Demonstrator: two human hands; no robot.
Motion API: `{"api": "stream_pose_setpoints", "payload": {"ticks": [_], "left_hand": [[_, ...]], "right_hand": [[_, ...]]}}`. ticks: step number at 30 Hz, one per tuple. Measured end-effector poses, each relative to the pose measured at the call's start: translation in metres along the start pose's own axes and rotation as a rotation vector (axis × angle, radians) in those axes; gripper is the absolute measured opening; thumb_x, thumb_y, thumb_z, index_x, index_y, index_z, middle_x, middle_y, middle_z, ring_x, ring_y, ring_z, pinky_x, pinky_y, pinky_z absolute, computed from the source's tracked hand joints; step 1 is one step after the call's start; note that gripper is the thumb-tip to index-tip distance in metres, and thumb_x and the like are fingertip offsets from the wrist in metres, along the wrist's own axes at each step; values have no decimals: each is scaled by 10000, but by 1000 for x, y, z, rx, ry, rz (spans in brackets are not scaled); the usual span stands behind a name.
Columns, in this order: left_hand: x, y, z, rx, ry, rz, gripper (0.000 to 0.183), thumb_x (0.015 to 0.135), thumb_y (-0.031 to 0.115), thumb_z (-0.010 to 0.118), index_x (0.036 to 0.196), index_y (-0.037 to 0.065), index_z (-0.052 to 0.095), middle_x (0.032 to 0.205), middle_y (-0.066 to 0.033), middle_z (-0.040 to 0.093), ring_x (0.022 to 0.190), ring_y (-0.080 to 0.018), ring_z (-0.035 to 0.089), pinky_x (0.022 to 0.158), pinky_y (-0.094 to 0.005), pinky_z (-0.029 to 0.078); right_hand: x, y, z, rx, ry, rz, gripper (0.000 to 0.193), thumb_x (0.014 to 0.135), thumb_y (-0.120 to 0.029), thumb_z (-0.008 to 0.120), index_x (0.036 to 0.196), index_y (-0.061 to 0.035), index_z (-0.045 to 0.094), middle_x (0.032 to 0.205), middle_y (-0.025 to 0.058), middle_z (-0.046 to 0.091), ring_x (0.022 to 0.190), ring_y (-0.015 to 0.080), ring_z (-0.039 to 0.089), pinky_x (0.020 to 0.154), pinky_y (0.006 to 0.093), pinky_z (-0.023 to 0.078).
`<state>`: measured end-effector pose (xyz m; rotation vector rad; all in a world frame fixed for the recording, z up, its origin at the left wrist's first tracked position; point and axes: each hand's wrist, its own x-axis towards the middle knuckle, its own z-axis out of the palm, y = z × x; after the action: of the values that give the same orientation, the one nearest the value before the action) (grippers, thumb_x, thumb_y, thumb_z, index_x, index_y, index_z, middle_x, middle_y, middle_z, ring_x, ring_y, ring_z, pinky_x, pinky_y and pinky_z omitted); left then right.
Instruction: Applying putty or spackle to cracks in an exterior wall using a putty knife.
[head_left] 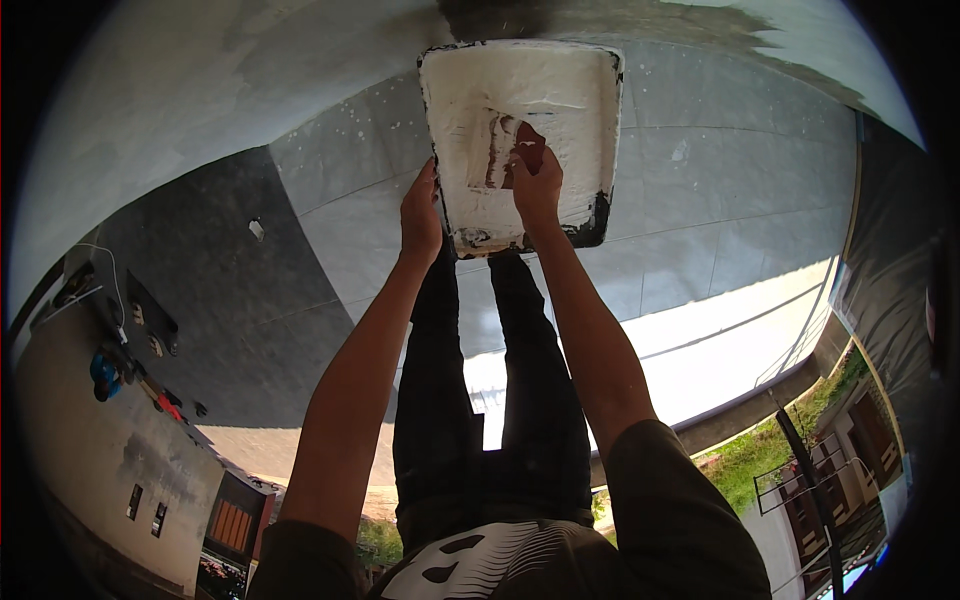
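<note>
A shallow black-edged tray (pixel 600 214), its inside smeared with white paste (pixel 515 75), is held out in front of me at the top of the view. My left hand (pixel 422 215) grips its left edge, thumb up along the side and fingers mostly hidden beneath. Over the tray, my right hand (pixel 538 192) is closed on a scraper (pixel 497 148) with a reddish-brown handle. Its wide flat blade, streaked with white, points left and lies against the paste; the exact contact is hard to make out.
Ahead is a grey wall (pixel 330 70) with a dark patch. Grey floor panels (pixel 690 180) with white spots lie below, a dark sheet (pixel 230 280) to the left. Blue and red items (pixel 105 375) lie farther left. A dark covering (pixel 900 240) hangs at the right.
</note>
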<state>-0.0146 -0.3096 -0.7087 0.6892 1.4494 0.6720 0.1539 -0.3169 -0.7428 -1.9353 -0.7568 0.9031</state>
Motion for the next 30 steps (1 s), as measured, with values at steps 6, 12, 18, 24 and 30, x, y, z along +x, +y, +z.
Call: {"api": "stream_pose_setpoints", "payload": {"ticks": [6, 12, 18, 24, 30], "left_hand": [[-6, 2, -3, 11, -16, -22, 540, 1071, 333, 297, 1496, 17, 400, 1434, -129, 517, 1319, -208, 470, 1131, -349, 312], [-1, -5, 0, 26, -105, -32, 577, 1059, 376, 304, 1539, 56, 323, 1531, -132, 417, 1416, -250, 380, 1176, -377, 234], [14, -19, -69, 43, -138, 44, 615, 1049, 410, 308, 1566, 81, 264, 1594, -116, 337, 1481, -260, 287, 1205, -421, 135], [-66, 77, -51, 177, -96, 163, 550, 1059, 207, 315, 1539, -45, 225, 1567, -211, 343, 1470, -260, 311, 1198, -342, 217], [-114, 130, -118, 255, 41, 492, 533, 1035, 197, 404, 1500, -49, 321, 1499, -221, 449, 1412, -282, 420, 1160, -343, 299]], "right_hand": [[-11, 0, 7, -81, 30, -11, 208, 821, -67, 695, 979, 28, 599, 852, 221, 669, 778, 379, 666, 734, 423, 529], [11, 13, -4, 68, -136, 16, 267, 843, -48, 681, 1085, 34, 601, 886, 176, 694, 798, 274, 686, 730, 386, 541], [0, -54, -31, 561, -208, 311, 266, 900, -1, 633, 1166, 4, 618, 988, 63, 685, 854, 137, 659, 774, 287, 524], [-21, -101, -110, 720, -235, 462, 258, 917, -73, 645, 1173, -67, 610, 1012, 24, 663, 875, 137, 657, 747, 299, 555], [-54, -172, -134, 1027, -415, 436, 247, 904, -13, 601, 1136, -95, 587, 982, 23, 627, 885, 185, 629, 810, 389, 532]]}}
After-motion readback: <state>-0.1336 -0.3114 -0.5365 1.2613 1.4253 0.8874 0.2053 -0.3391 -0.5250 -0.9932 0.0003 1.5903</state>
